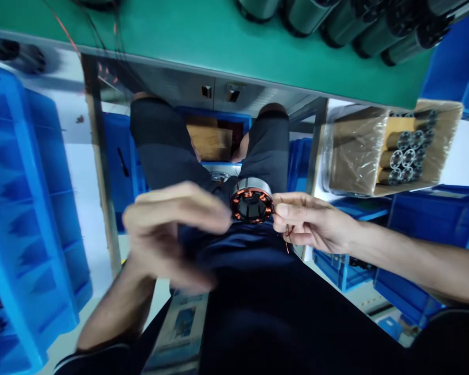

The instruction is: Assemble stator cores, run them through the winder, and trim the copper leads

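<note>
A ring-shaped motor stator [254, 185] with a silver outer rim and copper windings hangs over my lap, its dark hollow middle facing me. My right hand [310, 221] pinches it at its right side between thumb and fingers. Thin copper wire ends [287, 240] dangle below those fingers. Just left of the stator is my left hand [166, 229], smeared by motion, with its thumb and fingers apart and nothing visible between them. Its fingertips come close to the stator's left edge; whether they touch it I cannot tell.
Ahead is a green bench top [203, 41] with several dark motor cylinders [346, 26]. On the right, a plastic-lined carton [354, 151] holds several metal cylinders. Blue bins [35, 208] stand at left, more blue crates [426, 224] at right. A cardboard piece [207, 139] lies under the bench.
</note>
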Demonstrator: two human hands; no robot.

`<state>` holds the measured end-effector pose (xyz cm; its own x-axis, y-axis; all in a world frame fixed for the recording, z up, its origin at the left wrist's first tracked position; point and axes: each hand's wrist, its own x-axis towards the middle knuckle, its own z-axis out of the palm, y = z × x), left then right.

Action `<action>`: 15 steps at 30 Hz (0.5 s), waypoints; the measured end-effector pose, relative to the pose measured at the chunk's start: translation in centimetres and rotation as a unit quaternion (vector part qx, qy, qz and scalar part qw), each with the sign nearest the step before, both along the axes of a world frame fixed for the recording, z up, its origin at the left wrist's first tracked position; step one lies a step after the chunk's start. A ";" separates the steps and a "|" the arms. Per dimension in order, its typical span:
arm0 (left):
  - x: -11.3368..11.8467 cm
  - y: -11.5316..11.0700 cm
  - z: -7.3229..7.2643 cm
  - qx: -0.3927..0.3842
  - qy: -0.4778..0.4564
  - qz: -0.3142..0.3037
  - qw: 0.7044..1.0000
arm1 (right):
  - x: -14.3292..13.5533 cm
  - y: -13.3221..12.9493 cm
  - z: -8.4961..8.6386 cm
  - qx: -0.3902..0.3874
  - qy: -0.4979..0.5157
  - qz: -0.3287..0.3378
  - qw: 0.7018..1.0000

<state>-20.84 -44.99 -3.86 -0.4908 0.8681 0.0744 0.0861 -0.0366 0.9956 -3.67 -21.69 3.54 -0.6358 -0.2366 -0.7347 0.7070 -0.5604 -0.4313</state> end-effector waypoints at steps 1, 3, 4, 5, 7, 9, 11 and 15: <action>-0.1 0.4 0.3 0.028 0.100 0.017 0.994 | 0.0 -0.2 0.2 -0.015 -0.004 -0.001 1.000; -0.2 1.7 1.0 0.111 0.269 0.011 0.957 | -0.6 -0.2 1.2 0.017 0.053 0.041 0.998; -0.1 2.4 1.4 0.130 0.315 0.000 0.940 | -1.1 0.1 1.9 0.081 0.115 0.087 0.986; 0.1 3.1 1.9 0.118 0.300 -0.025 0.946 | -1.6 0.5 2.8 0.163 0.188 0.147 0.957; 0.7 4.0 2.8 0.024 0.071 -0.146 0.986 | -2.6 1.7 4.5 0.320 0.309 0.256 0.858; 1.3 4.4 3.5 -0.081 -0.228 -0.299 0.923 | -3.3 3.1 6.1 0.413 0.376 0.334 0.759; 1.6 4.2 3.8 -0.127 -0.308 -0.323 0.886 | -3.7 4.4 7.3 0.478 0.414 0.365 0.683; 1.1 3.1 4.0 -0.081 0.122 -0.123 0.982 | -3.7 6.7 8.3 0.557 0.399 0.284 0.671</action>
